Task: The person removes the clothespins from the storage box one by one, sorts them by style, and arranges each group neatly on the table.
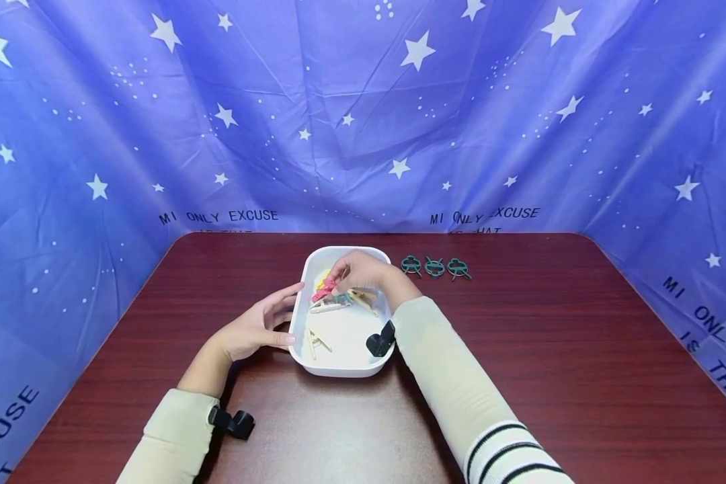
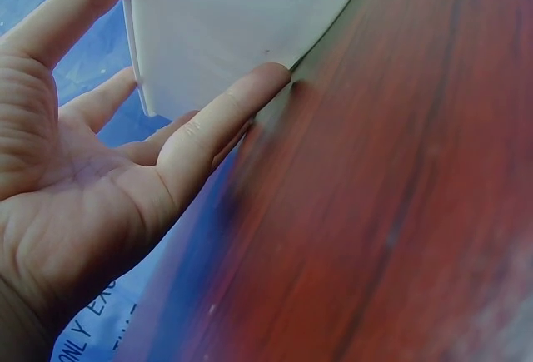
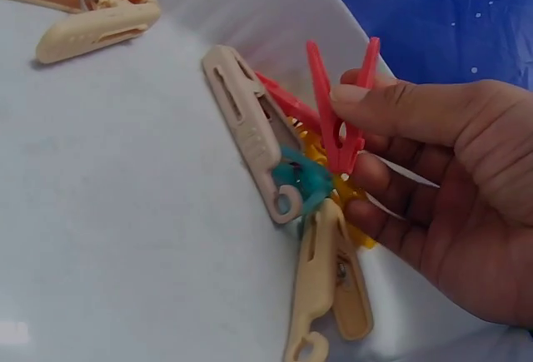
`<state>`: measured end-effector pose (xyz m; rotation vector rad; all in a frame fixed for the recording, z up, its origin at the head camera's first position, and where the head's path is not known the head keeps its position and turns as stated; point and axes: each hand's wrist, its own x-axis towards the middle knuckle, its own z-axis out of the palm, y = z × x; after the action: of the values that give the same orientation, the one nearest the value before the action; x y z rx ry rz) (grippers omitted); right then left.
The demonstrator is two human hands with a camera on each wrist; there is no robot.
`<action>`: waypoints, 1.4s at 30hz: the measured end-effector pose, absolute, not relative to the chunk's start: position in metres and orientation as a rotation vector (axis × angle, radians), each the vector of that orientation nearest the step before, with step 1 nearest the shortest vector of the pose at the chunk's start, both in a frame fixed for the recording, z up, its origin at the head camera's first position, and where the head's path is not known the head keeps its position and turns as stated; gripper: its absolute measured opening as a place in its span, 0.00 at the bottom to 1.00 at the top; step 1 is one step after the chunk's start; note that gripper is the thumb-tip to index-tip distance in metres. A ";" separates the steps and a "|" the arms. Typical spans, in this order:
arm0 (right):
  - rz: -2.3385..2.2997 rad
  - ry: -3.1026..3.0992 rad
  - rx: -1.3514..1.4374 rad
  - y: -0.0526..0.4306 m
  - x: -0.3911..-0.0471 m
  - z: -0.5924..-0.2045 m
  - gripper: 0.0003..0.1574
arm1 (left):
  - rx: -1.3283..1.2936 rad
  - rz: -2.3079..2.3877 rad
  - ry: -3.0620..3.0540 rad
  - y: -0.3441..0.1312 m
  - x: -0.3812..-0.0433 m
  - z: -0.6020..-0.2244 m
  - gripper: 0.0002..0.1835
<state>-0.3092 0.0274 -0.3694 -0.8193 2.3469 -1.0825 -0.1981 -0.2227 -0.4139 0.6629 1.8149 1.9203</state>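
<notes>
My right hand (image 1: 366,270) reaches into a white plastic tub (image 1: 339,372) and pinches a red clothespin (image 3: 321,87) between thumb and fingers, its two legs pointing up in the right wrist view. Under it lie a second red piece (image 3: 286,98), a pale clothespin with a hook (image 3: 243,133), a teal clip (image 3: 313,182) and yellow pieces (image 3: 366,239). A beige clothespin (image 3: 312,270) is beside the pile, another (image 3: 98,36) apart from it. My left hand (image 1: 251,329) touches the tub's left side from outside, thumb and fingers extended and spread.
Three green round clips (image 1: 434,267) lie in a row on the dark red table (image 1: 550,336), right of the tub near the back. A blue curtain with stars (image 1: 339,134) hangs behind and at the sides. A black wrist mount (image 1: 380,341) overlaps the tub's right side.
</notes>
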 end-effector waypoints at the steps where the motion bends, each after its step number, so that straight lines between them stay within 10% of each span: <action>1: -1.094 2.350 -0.817 0.028 -0.309 -0.369 0.14 | 0.666 1.919 1.815 -0.222 -0.198 -0.414 0.55; 42: -1.860 2.174 -0.657 0.103 -0.279 -0.351 0.25 | 0.669 1.913 1.829 -0.221 -0.199 -0.416 0.55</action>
<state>-0.2787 0.1029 -0.3513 -0.6565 2.1738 -1.8602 -0.1986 -0.2215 -0.4157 0.6685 1.8295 1.9127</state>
